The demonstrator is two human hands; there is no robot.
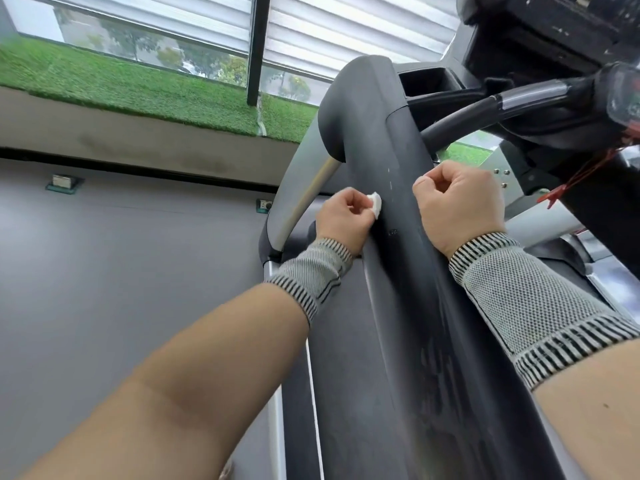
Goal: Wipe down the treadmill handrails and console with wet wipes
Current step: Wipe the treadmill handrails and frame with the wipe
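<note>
Dark grey and matte, the treadmill handrail (408, 258) runs up the middle of my view from the bottom edge to a rounded top near the console (547, 26), which sits at the upper right, black and mostly cut off by the frame. My left hand (344, 220) is at the rail's left side, fingers curled, pinching a small balled-up wet wipe (479, 205) between thumb and fingertips; the white wad is touching the rail's surface. My right hand (460, 206) is on the rail's right side with its fingers curled into a loose fist; it seems to hold nothing, though the palm side is turned away from me. Both wrists wear knitted grey wrist sleeves (526, 299) with striped cuffs. Lower down, the rail shows pale smeared patches. A silver-grey curved upright (304, 199) stands just left of the rail. Beyond lie a grey floor (121, 271), a strip of green artificial turf (138, 88), and a window with white blinds (346, 26).
</note>
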